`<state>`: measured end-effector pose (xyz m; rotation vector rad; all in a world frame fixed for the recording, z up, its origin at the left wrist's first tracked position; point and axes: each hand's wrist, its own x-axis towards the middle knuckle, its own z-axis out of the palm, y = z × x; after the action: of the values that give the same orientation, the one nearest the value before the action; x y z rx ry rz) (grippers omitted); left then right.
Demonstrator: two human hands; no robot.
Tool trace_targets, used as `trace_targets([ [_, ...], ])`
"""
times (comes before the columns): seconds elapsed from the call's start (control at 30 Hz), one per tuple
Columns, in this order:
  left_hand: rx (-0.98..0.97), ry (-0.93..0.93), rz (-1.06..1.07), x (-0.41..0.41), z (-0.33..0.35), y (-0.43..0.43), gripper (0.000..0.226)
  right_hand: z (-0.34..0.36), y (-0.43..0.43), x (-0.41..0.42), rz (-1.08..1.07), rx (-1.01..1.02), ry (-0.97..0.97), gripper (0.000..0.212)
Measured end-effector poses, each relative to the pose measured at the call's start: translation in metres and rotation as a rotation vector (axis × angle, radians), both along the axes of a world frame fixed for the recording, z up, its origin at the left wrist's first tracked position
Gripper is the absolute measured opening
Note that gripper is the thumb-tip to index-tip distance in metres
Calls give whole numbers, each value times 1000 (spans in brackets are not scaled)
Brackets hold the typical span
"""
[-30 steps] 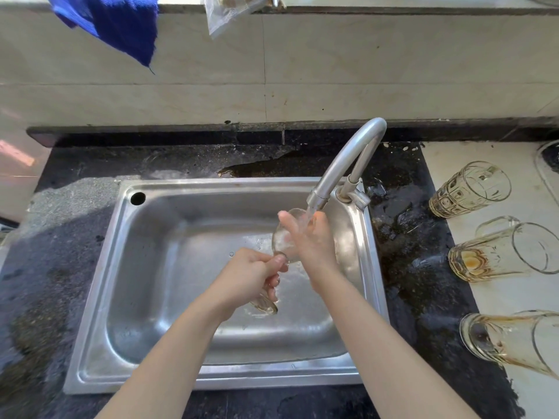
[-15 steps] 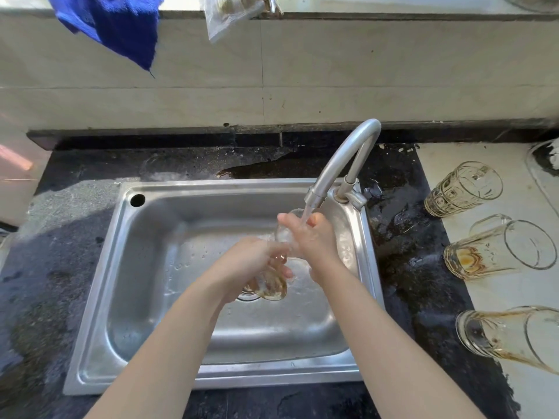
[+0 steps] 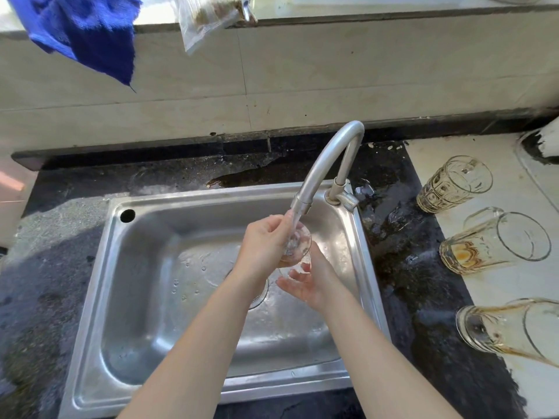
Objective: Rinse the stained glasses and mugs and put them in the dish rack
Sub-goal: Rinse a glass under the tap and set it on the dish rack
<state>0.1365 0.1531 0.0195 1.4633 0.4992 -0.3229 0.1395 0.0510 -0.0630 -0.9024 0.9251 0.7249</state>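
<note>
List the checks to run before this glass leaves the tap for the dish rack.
1. Left hand has a firm grip on the glass: ok, fingers curl round it.
2. Faucet stream reaches the glass: ok, water lands in it.
3. Glass rinsed clean: cannot tell, the water blurs it.
4. Right hand free to help: ok, open beneath the glass.
5. Dish rack ready: cannot tell, not in view.
6. All pieces rinsed: not ok, three stained glasses lie on the counter.
</note>
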Motion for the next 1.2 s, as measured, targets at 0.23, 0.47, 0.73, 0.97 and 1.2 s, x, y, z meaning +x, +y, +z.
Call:
trace_targets([
  [0.23, 669, -184, -45, 0, 3, -14, 38, 7, 8, -1, -39, -25, -50, 30],
  [0.47, 909, -33, -91, 8, 17, -8, 30, 19, 9, 5, -61, -193, -66, 55],
  [0.73, 8, 412, -14, -4, 18, 34, 9, 29, 14, 17, 58, -558, -425, 32],
  [0.97, -425, 448, 68, -20, 15, 47, 9, 34, 26, 22, 19, -513, -627, 23],
  [1.2, -143, 307, -376, -19, 6, 35, 14, 33, 21, 31, 94, -286, -645, 40],
])
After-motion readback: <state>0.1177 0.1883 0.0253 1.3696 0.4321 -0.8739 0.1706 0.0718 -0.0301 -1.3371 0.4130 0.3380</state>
